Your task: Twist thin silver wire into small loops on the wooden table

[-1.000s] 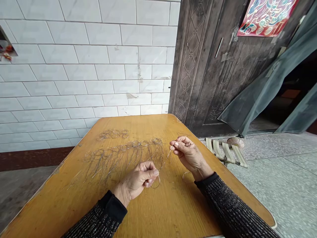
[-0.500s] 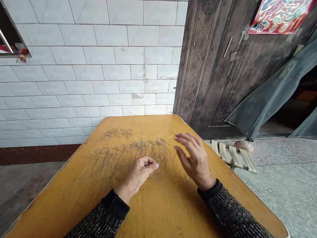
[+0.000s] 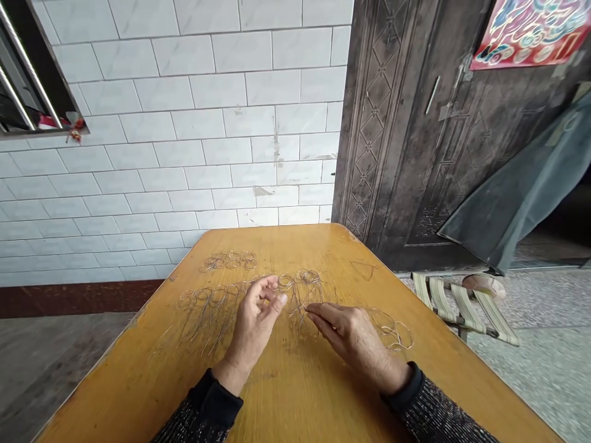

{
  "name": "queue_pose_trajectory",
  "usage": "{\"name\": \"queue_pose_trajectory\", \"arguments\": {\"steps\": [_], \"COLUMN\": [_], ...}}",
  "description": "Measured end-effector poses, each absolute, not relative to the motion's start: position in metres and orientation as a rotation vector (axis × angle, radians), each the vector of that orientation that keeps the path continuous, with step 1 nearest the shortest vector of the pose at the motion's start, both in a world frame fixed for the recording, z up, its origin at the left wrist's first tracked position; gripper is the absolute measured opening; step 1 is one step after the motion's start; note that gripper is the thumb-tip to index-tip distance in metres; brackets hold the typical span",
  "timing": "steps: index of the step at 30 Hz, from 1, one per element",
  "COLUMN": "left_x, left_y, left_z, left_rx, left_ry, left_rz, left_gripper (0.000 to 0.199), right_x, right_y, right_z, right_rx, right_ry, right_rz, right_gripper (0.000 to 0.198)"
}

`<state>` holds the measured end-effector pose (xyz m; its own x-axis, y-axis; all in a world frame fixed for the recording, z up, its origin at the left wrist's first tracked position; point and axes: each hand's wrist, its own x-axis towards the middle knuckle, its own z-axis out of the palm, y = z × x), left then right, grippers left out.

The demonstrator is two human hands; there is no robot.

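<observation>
Over the near middle of the wooden table (image 3: 295, 381), my left hand (image 3: 253, 326) is raised with its thumb and fingers apart, nothing visible between them. To its right my right hand (image 3: 355, 338) is closed in a pinch on a thin wire (image 3: 302, 311), whose ends fan out to the left of the fingertips. Beyond both hands lies a row of looped thin wires (image 3: 217, 297) with loose tails toward me, partly hidden by my left hand. More wire loops (image 3: 397, 335) show just right of my right hand; whether they join the pinched wire I cannot tell.
A smaller cluster of wire loops (image 3: 231, 261) lies farther back. The table's far edge stands by a white tiled wall (image 3: 194, 135). On the right are a dark carved door (image 3: 392, 154), a grey curtain (image 3: 503, 215) and a strapped low seat (image 3: 466, 307).
My left hand has opened out of its pinch and risen slightly. My right hand has come down and inward, closing on the wire. The view has tilted and shifted a little.
</observation>
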<state>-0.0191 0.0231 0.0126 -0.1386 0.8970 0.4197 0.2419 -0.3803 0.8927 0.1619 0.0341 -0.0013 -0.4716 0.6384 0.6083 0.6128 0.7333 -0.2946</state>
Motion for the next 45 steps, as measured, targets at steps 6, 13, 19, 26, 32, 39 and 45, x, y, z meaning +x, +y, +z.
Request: {"name": "queue_pose_trajectory", "arguments": {"steps": [6, 13, 19, 26, 32, 39, 45], "left_x": [-0.013, -0.012, -0.012, -0.008, -0.010, -0.016, -0.012], "left_y": [0.022, 0.023, 0.018, 0.018, 0.021, 0.024, 0.017], "left_z": [0.008, 0.004, 0.011, 0.004, 0.000, 0.007, 0.012], "left_rx": [1.370, 1.468, 1.720, 1.866, 2.000, 2.231, 2.162], "left_ry": [1.087, 1.143, 1.252, 1.286, 1.275, 1.233, 1.323], "left_rz": [1.367, 1.394, 1.404, 1.387, 1.579, 1.500, 1.349], "left_gripper": [0.033, 0.030, 0.025, 0.027, 0.033, 0.011, 0.013], "right_x": [0.158, 0.154, 0.149, 0.142, 0.142, 0.143, 0.144], "right_y": [0.032, 0.031, 0.030, 0.025, 0.025, 0.029, 0.025], "right_z": [-0.001, -0.004, -0.005, 0.003, 0.001, -0.012, -0.010], "right_rx": [-0.914, -1.035, -1.035, -1.038, -1.044, -1.011, -1.059], "right_ry": [-2.137, -2.106, -1.946, -1.754, -1.850, -2.018, -1.975], "right_rz": [0.257, 0.172, 0.365, 0.780, 0.685, 0.278, 0.217], "right_gripper": [0.025, 0.026, 0.019, 0.023, 0.025, 0.024, 0.021]}}
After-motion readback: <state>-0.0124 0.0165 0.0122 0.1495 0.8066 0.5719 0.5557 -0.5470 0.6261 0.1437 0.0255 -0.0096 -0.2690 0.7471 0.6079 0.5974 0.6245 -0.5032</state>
